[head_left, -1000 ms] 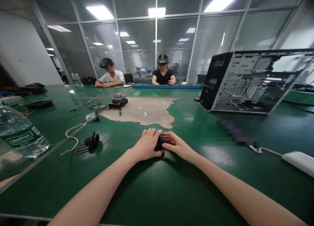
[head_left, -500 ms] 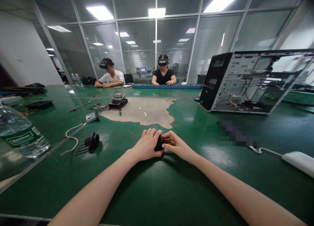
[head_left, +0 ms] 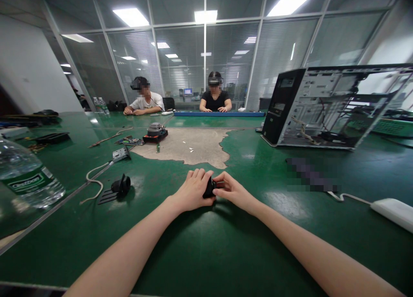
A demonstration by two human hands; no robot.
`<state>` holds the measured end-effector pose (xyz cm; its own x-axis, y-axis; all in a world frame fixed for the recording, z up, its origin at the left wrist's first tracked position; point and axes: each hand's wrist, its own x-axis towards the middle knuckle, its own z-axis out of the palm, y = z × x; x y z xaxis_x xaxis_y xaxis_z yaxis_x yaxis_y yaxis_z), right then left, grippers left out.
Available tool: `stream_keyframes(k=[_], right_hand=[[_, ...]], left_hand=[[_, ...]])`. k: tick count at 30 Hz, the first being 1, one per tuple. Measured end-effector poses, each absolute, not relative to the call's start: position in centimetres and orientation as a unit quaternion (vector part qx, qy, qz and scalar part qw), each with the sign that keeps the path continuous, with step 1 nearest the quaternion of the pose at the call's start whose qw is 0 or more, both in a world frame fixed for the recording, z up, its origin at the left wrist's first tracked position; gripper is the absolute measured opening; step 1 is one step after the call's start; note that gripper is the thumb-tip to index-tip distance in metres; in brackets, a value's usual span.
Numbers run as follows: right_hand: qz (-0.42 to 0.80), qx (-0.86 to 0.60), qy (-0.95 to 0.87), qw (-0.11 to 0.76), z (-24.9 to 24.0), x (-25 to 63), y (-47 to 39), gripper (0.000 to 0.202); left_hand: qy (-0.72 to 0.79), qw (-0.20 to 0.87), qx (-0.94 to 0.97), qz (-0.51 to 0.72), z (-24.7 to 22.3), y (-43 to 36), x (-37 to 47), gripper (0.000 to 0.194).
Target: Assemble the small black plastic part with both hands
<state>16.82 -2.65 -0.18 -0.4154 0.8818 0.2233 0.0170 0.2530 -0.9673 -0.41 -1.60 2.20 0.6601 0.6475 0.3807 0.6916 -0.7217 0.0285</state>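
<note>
A small black object (head_left: 209, 188) stands between my hands at the middle of the green table (head_left: 206, 254); its kind does not show, since fingers cover much of it. My left hand (head_left: 193, 190) wraps round it from the left, thumb low and fingers over the far side. From the right, my right hand (head_left: 232, 191) pinches at its edge with thumb and fingertips; what exactly lies between them is hidden. To the left of my hands sits a black plastic part (head_left: 121, 185) with a round body and several thin prongs.
A water bottle (head_left: 29, 176) stands at left, near a metal bracket with a white cable (head_left: 97, 176). Beyond lie a black-and-red part (head_left: 155, 134) and a bare patch (head_left: 193, 142). An opened computer case (head_left: 287, 107) and a white power strip (head_left: 393, 213) are at right. Two people sit opposite.
</note>
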Motion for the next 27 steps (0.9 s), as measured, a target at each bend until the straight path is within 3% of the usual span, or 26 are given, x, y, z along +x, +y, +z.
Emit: stream_keyframes(k=[18, 27], right_hand=[[0.496, -0.34, -0.683, 0.414, -0.04, 16.74, -2.94, 0.039], [0.475, -0.356, -0.673, 0.44, 0.05, 16.28, -2.7, 0.027]], left_hand=[[-0.373, -0.003, -0.907, -0.194, 2.18, -1.03, -1.02, 0.077], [-0.37, -0.038, -0.907, -0.196, 2.45, -0.85, -1.2, 0.078]])
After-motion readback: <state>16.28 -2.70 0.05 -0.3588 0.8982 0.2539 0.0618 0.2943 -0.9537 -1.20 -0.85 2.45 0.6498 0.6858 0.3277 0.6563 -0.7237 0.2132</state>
